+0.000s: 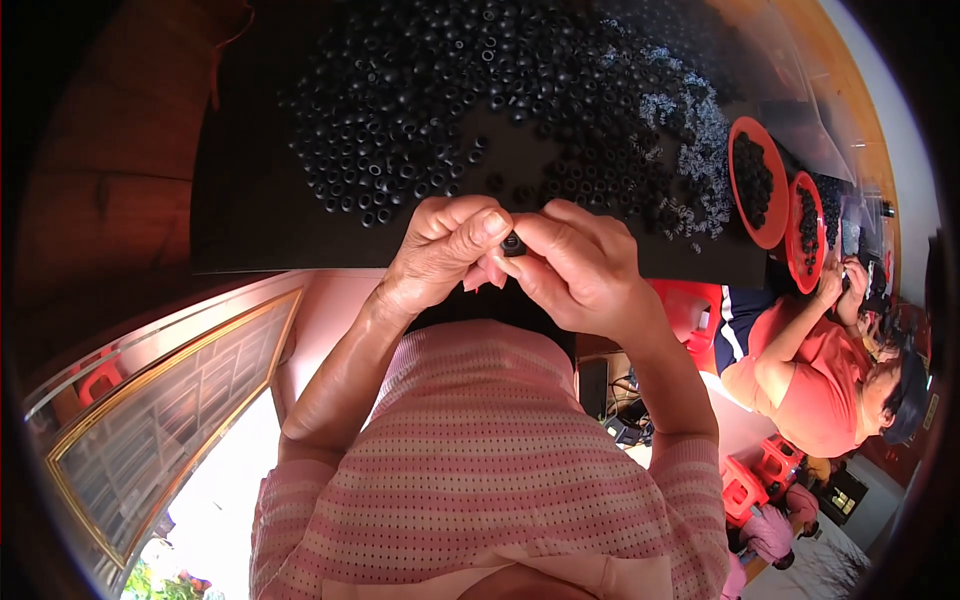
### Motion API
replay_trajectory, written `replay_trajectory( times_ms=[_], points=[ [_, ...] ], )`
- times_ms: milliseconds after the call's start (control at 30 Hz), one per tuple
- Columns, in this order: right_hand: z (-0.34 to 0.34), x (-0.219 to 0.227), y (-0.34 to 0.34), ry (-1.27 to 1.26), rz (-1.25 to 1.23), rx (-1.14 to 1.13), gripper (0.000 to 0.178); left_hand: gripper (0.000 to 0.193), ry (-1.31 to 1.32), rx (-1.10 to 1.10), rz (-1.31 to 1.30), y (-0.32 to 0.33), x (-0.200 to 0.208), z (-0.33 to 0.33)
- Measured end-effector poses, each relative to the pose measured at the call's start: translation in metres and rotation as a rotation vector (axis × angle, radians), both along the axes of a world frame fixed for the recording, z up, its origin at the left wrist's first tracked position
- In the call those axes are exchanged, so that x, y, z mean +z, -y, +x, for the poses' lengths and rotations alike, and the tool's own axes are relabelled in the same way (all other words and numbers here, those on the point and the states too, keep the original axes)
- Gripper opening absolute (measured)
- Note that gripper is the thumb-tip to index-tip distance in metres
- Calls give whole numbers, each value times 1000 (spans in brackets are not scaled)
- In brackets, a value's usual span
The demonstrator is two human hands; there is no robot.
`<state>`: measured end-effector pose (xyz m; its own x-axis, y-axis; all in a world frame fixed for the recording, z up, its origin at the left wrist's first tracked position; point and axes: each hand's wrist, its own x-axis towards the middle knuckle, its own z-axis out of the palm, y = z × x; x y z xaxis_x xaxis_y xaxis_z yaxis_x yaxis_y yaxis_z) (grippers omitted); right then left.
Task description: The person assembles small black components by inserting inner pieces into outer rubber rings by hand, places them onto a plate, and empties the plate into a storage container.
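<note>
Close to the front edge of the dark table, my left hand (450, 252) and my right hand (588, 268) meet fingertip to fingertip. Between them they pinch a small black round plastic part (512, 243), mostly covered by the fingers. Thumb and fingers are closed on both sides of it. Just beyond my hands spreads a wide heap of small black ring-shaped parts (400, 120). To the right of that heap lies a scatter of small silvery pieces (705, 150) that look like coil springs.
Two red bowls holding black parts, a larger one (768, 236) and a smaller one (808, 284), stand at the right. Beyond them a co-worker in a coral shirt (815, 400) handles something small. Red stools (742, 490) and other people are farther right. A framed panel (180, 410) is at the left.
</note>
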<state>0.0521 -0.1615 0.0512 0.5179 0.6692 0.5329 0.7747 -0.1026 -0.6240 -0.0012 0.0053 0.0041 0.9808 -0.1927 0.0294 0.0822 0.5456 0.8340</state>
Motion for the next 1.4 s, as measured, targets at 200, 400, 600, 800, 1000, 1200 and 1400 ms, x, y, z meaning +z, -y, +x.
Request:
replay_trajectory(
  times_ms=[200,400,600,800,1000,1200,1400],
  points=[
    [5,-1,-3,134,-55,-1,20,38,6,0,-3,-2,-4,1],
    [5,0,3,181,-111,-27,23,38,-21,26,112,0,-1,1],
    [11,3,7,88,-138,-35,22,31,-113,8,55,3,0,4],
    [15,-6,6,43,-22,-64,22,19,-140,11,-29,3,3,5],
    [15,-6,2,42,-31,-61,25,18,-168,65,-83,2,6,4],
    [7,-8,1,221,-127,-151,45,22,-158,118,-35,8,11,3],
    [12,-11,6,312,-212,-167,49,29,-106,47,74,8,8,4]
  ],
)
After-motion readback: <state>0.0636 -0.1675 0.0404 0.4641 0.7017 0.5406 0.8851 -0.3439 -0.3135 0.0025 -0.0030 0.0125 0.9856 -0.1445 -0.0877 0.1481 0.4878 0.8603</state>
